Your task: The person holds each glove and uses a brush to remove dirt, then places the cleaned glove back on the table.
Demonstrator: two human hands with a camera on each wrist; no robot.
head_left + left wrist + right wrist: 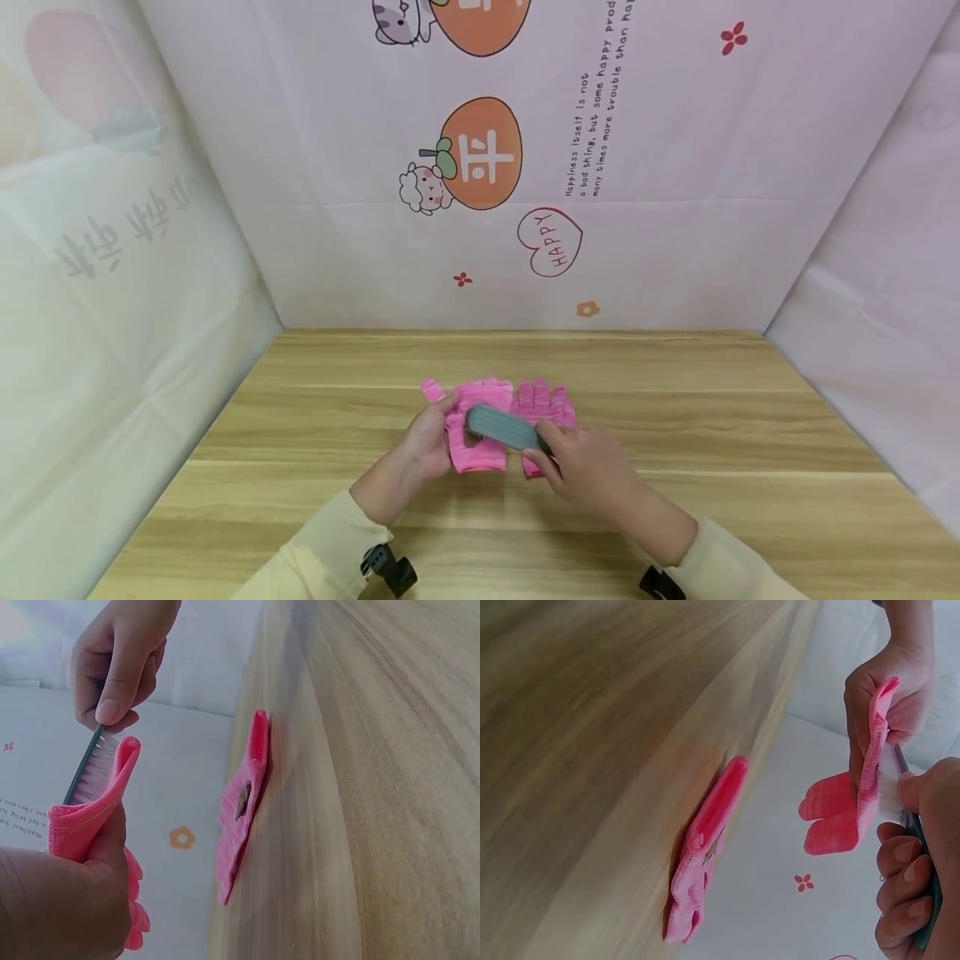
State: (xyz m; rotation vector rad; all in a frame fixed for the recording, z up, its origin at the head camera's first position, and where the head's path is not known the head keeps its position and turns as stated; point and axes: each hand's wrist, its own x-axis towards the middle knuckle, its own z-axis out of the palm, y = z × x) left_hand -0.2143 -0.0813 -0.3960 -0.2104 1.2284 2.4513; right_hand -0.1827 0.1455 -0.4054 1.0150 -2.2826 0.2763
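A pink knitted glove (480,458) is held up off the table by my left hand (427,440), which grips it at its left side. My right hand (600,473) grips the handle of a scrub brush (504,427) with a grey-green back. In the left wrist view the brush's white bristles (96,769) meet the glove's face near the cuff. A second pink glove (542,402) lies on the table to the right, partly behind the brush and my right hand. It carries a brown patch (242,801).
The wood-grain table (300,467) stretches out around both hands. A white printed cloth wall (660,250) rises at its back edge, with more cloth on the left and right sides. Dark wrist straps (390,571) sit over the pale sleeves.
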